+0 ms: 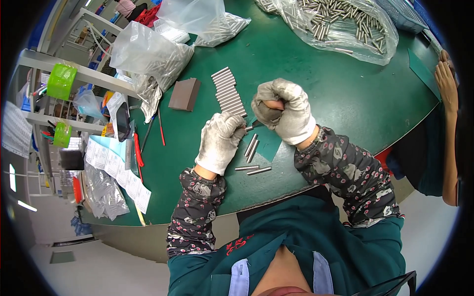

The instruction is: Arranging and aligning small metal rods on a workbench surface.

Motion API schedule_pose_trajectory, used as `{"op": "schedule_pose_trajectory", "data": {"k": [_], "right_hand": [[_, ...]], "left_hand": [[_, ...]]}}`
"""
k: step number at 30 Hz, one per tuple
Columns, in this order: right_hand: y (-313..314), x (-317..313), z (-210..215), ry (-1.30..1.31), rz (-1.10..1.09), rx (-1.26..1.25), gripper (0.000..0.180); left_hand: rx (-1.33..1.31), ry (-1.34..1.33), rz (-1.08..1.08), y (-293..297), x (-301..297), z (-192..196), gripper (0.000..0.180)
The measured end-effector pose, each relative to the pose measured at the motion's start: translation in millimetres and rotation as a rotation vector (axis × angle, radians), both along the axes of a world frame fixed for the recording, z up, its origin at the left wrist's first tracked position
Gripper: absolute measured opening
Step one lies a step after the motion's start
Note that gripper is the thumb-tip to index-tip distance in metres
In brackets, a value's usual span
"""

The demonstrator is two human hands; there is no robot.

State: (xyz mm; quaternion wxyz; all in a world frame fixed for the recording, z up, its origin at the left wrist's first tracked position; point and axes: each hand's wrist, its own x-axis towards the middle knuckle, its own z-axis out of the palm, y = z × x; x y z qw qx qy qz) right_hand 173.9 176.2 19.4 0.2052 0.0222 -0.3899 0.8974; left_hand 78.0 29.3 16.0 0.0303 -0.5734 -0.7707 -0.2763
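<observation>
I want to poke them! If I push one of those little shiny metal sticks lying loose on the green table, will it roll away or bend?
The loose metal rods look round and smooth, so one would probably roll if pushed sideways on the flat green table. They look like solid metal, so likely stiff and rather heavy for their size. Their shine suggests they might be slippery, even for the gloved left hand.

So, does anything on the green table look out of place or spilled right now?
Mostly tidy. The odd bit: four loose metal rods lie scattered at different angles between the gloved left hand and right hand, unlike the neat row of rods behind them. Nothing looks damaged.
</observation>
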Motion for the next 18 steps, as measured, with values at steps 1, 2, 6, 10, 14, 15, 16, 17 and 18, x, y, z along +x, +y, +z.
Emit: {"op": "schedule_pose_trajectory", "data": {"k": [1,2,6,10,14,15,16,17,18], "right_hand": [[0.1,0.1,1.2,0.007,0.006,0.003,0.047],[0.0,0.2,2.1,0.015,0.012,0.006,0.047],[0.3,0.0,1.4,0.01,0.004,0.002,0.048],[0.1,0.9,1.6,-0.015,0.011,0.044,0.047],[-0.1,0.6,3.0,-0.041,0.017,0.074,0.046],[0.4,0.3,2.5,-0.046,0.016,0.076,0.046],[0.9,-0.5,2.3,-0.033,0.022,0.027,0.046],[1.3,-1.1,2.2,-0.02,0.028,-0.021,0.046],[1.9,-1.1,2.1,-0.02,0.029,-0.02,0.046]], "left_hand": [[-0.003,0.0,0.001,-0.2,-0.1,0.4,0.017],[-0.006,-0.001,0.002,-0.4,-0.1,0.8,0.017],[-0.005,-0.002,-0.001,0.1,-0.4,0.5,0.017],[-0.008,0.002,-0.001,1.0,-0.6,0.1,0.018],[-0.014,-0.023,-0.009,0.6,-1.1,1.4,0.018],[-0.012,-0.027,-0.01,0.8,-0.9,0.8,0.018],[-0.016,-0.02,-0.01,0.6,-0.9,1.1,0.018],[-0.019,-0.012,-0.01,0.5,-1.0,1.6,0.019],[-0.019,-0.013,-0.009,0.9,-0.9,2.3,0.019]]}}
